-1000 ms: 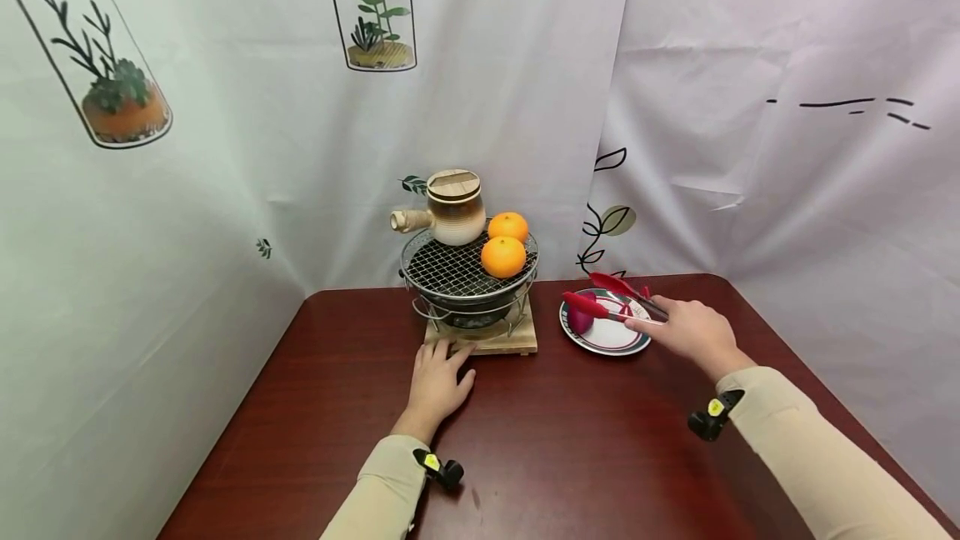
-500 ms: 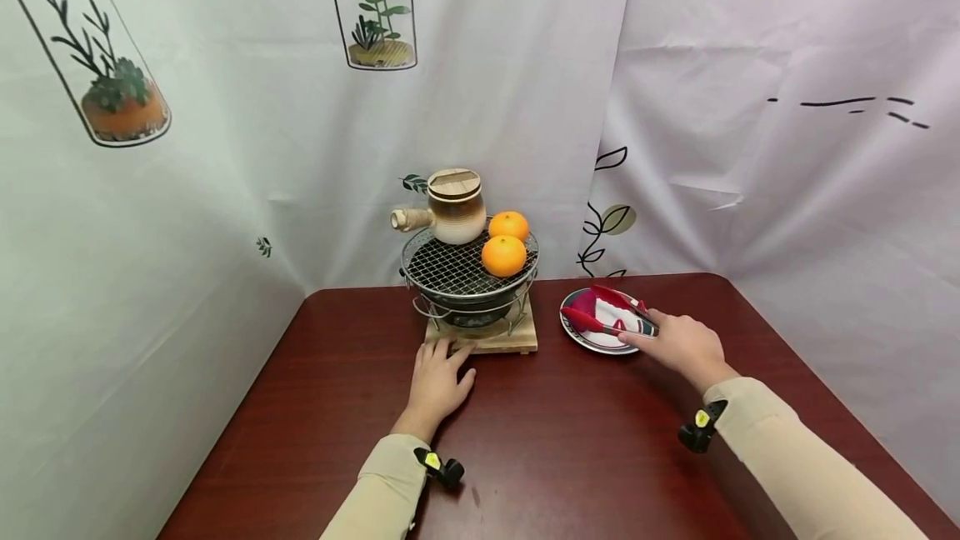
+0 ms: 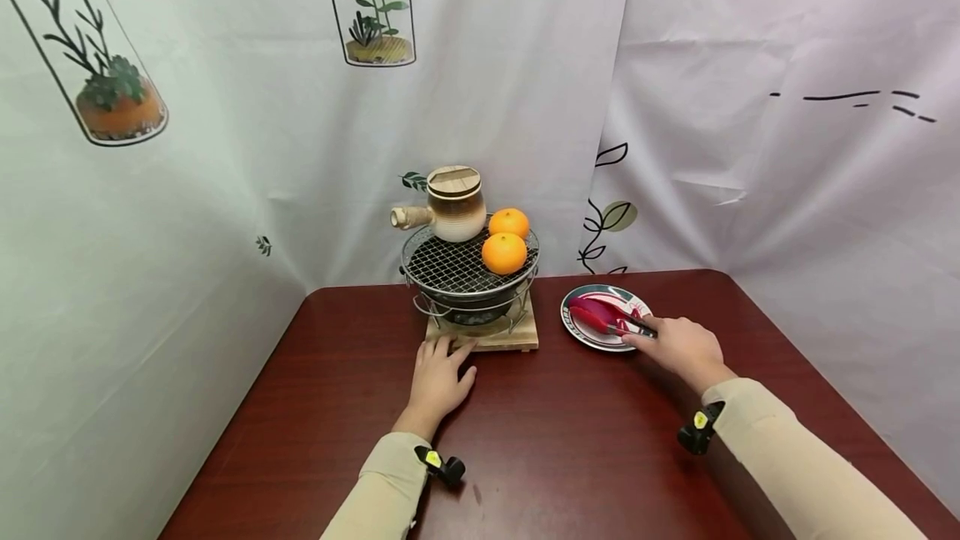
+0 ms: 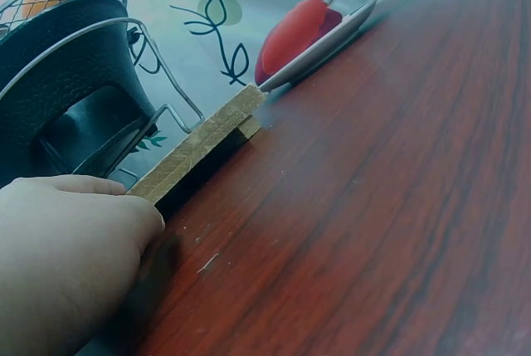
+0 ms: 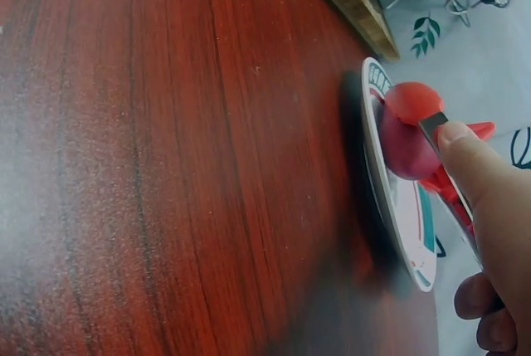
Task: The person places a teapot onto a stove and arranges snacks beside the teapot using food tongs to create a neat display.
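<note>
My right hand (image 3: 682, 348) grips tongs with red tips (image 3: 596, 317) over a white plate with a patterned rim (image 3: 595, 342). The tips sit around a dark purple-red round fruit or vegetable (image 5: 405, 144) on that plate, one lying against its side in the right wrist view. From the head view the tongs mostly cover it. Further left, my left hand (image 3: 438, 382) rests its fingers at the front edge of a wooden board (image 3: 498, 342). A round tabletop grill (image 3: 450, 269) stands on this board.
On the grill's mesh are a lidded clay pot (image 3: 457, 215) with a side handle and two oranges (image 3: 504, 254). The dark red wooden table (image 3: 540, 457) meets white printed curtains (image 3: 525, 107) behind and at both sides.
My right hand has lowered the tongs toward the plate and moved slightly left. The tongs' tips have drawn together around the purple-red round thing. My left hand stays in place.
</note>
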`<state>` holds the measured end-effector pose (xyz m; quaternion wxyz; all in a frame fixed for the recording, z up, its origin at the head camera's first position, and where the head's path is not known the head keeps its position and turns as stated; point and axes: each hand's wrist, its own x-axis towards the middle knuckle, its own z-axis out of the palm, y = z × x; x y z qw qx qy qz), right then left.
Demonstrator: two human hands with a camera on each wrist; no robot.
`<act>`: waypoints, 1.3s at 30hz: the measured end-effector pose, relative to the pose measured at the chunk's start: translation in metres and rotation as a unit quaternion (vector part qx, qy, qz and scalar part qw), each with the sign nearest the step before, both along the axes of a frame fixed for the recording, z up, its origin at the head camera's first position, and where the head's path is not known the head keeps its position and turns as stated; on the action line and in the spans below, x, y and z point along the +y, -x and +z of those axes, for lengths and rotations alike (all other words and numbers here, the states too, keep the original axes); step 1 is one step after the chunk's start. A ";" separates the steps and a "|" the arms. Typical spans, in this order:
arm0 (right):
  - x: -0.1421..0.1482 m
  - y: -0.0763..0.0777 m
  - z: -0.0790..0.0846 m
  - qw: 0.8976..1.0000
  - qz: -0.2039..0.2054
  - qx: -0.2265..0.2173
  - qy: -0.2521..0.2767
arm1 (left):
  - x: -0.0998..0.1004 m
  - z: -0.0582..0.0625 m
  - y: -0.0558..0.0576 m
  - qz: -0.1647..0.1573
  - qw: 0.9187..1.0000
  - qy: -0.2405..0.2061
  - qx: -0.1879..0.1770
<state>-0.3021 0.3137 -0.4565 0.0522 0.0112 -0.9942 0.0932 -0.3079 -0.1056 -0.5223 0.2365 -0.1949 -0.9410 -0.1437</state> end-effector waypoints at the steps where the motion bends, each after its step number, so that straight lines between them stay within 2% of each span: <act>1: 0.000 0.000 0.000 1.000 0.000 0.001 -0.001 | 0.000 0.000 0.000 0.000 1.000 0.000 0.000; 9: 0.001 0.001 0.000 1.000 0.003 0.006 -0.006 | 0.000 0.001 0.002 0.000 1.000 -0.002 0.007; 17: 0.004 0.002 0.008 1.000 0.012 0.023 -0.005 | 0.000 0.001 -0.001 0.003 1.000 0.005 0.000; 39: -0.002 -0.001 0.071 0.997 0.011 0.073 -0.005 | 0.001 0.000 -0.002 0.005 1.000 0.007 0.003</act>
